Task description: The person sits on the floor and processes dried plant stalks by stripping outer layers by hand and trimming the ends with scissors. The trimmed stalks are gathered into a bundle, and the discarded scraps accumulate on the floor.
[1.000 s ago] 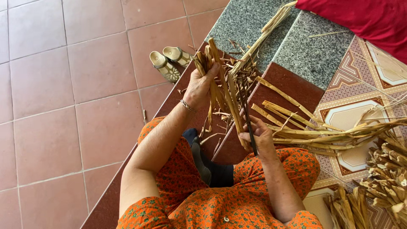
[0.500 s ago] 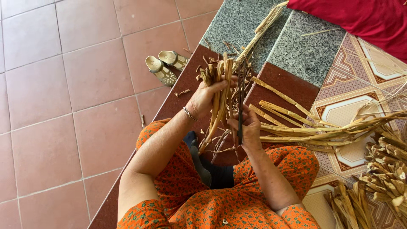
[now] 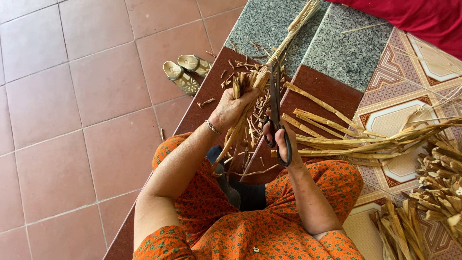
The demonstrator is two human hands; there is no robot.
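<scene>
We judge trimming partway: cut scraps (image 3: 250, 103) litter step (image 3: 313, 91); long uncut strips (image 3: 365, 139) lie right, more bundles (image 3: 433, 192) beyond. Left hand (image 3: 231, 108), grip clamped round bundle of dried strips (image 3: 248, 89), holds it above lap. Right hand (image 3: 281, 139), fingers through handles of scissors (image 3: 275, 110), blades together, tips touching bundle.

Pair of tan slippers (image 3: 186, 72) on terracotta floor tiles (image 3: 72, 96), far left of the step. Grey granite slab (image 3: 332, 43) far centre; red cloth (image 3: 423, 19) at far right corner. Patterned tiles (image 3: 409, 67) on right. Long dried strips (image 3: 375, 139) lie across right side. Pile of cut dry pieces (image 3: 440, 188) near right edge. Small scraps (image 3: 207, 102) scattered on the dark red step (image 3: 202, 110).
</scene>
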